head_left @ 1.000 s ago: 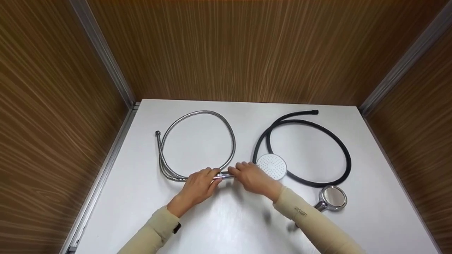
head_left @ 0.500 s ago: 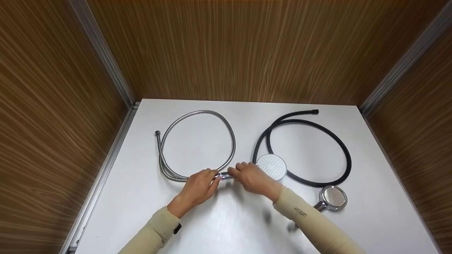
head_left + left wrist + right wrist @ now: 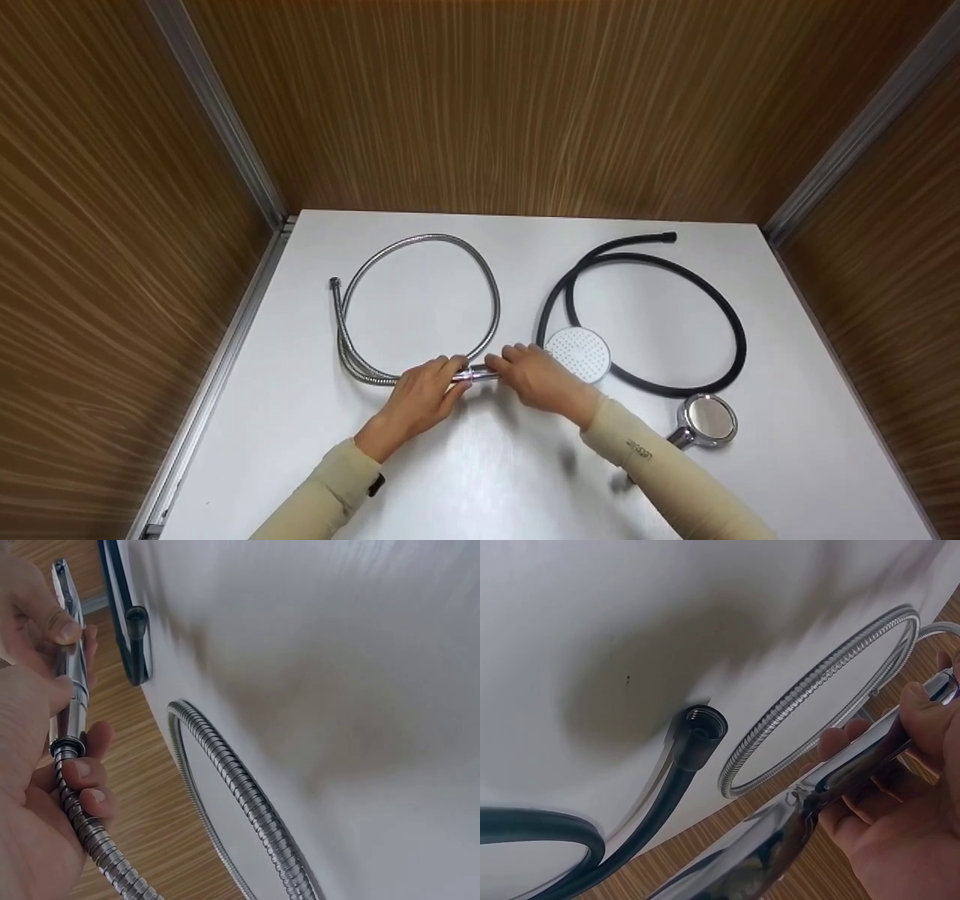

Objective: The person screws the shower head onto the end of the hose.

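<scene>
In the head view my left hand (image 3: 426,394) grips the near end of the silver metal shower hose (image 3: 496,300), where it meets a handheld shower head (image 3: 577,355). Up close, the thumb lies along the chrome connector (image 3: 78,709) and the fingers curl round the ribbed hose (image 3: 101,844) below it. The right hand (image 3: 541,381) holds the shower head by its chrome handle (image 3: 855,757), fingers wrapped round it. Its round white spray face points up. Hose and handle stand in one line; the threads are hidden.
A black hose (image 3: 739,330) lies coiled on the white table (image 3: 465,495) to the right, partly behind the shower head. Beside the right forearm lies a second chrome shower head (image 3: 709,420). Wood-grain panels (image 3: 480,105) enclose the table at the back and sides.
The left fingers and thumb shift slightly on the connector, while the right hand keeps the shower head nearly still. Both hoses lie as before.
</scene>
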The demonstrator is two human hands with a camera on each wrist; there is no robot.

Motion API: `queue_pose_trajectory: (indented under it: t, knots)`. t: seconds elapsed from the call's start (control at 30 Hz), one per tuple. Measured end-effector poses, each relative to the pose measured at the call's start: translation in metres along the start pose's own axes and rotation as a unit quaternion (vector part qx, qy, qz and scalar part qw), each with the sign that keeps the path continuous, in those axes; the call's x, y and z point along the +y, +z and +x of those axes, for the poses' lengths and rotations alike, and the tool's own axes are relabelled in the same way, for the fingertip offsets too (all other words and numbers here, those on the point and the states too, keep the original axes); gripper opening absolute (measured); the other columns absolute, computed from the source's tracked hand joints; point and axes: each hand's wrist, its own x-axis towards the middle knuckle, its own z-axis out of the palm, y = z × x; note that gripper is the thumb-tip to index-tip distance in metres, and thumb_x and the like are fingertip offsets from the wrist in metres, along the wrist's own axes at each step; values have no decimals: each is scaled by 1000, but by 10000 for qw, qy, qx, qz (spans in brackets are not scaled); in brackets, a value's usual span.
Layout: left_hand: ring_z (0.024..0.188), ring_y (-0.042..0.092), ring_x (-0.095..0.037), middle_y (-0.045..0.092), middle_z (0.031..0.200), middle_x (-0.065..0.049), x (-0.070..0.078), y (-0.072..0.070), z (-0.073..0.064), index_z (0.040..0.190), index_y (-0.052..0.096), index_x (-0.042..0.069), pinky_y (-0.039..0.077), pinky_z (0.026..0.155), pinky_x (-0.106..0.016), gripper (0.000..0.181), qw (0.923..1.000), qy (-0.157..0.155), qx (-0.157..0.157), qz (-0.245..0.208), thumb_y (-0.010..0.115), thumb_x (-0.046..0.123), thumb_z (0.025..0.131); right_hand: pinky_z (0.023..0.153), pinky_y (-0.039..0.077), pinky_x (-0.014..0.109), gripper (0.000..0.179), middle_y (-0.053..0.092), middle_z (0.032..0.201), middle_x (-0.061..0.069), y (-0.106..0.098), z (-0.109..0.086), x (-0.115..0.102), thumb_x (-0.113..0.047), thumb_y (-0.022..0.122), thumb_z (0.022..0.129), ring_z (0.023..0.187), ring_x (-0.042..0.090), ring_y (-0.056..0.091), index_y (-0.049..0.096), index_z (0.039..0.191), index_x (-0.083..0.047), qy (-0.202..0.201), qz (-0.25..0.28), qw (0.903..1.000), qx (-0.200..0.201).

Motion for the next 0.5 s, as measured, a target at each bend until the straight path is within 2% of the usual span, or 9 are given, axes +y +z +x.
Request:
queue_pose_trajectory:
  t: [0.17, 0.33, 0.5]
  knots:
    - [68, 59, -16, 64, 85, -1, 1, 0, -1, 122, 68, 6, 53, 58, -34, 32, 10000, -26, 4, -43, 71, 30, 102, 67, 52, 36, 26, 62, 87, 6, -2, 1, -1, -11, 72, 94, 75, 23, 60, 64, 119, -8, 31, -14, 10000, -50]
    - [67, 59, -16, 64, 82, -1, 2, -1, 0, 112, 70, 8, 52, 58, -34, 22, 10000, -43, -15, -43, 68, 28, 104, 64, 51, 36, 25, 60, 84, 5, -2, 1, -2, -12, 73, 93, 72, 23, 59, 64, 116, -9, -8, -116, 9999, 23]
    - [64, 55, -15, 60, 81, 0, 2, -1, 0, 110, 67, 9, 49, 54, -32, 20, 9999, 49, 143, 57, 71, 27, 101, 64, 51, 36, 26, 60, 84, 5, -2, 2, -1, -11, 73, 92, 72, 23, 59, 64, 117, -9, -22, -74, 10000, 16]
